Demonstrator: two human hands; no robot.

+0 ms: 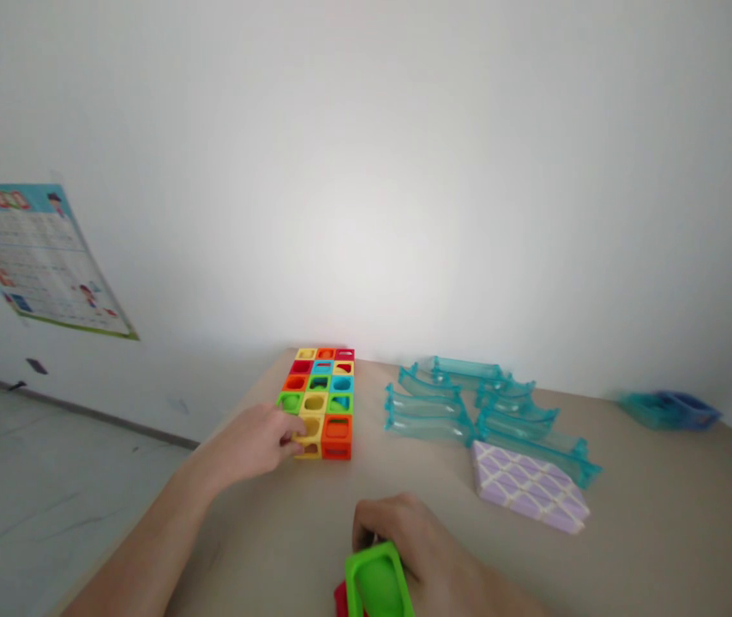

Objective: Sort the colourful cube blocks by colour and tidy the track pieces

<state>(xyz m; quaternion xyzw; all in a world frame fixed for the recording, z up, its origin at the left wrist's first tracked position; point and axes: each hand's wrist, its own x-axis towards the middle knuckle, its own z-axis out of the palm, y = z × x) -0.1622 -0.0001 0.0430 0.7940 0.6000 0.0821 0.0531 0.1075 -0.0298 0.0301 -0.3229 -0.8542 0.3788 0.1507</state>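
Observation:
My left hand point(268, 439) is at the near left corner of a flat array of coloured cube blocks, its fingertips closed against a yellow block point(313, 427). Beside that block sits an orange block point(338, 428). Whatever else may lie under my left fingers is hidden. My right hand point(414, 544) is curled round a green block point(379, 584) with a recessed face, near the bottom of the view. Part of a red block point(341, 600) shows at the green block's left side; whether the two are joined I cannot tell.
Several translucent teal track pieces point(430, 404) lie on the beige table point(276, 531), right of the blocks. A lilac panel with cream lattice point(530, 484) lies before them. Blue and teal pieces point(687, 411) rest far right. A white wall with a poster point(38, 257) stands behind.

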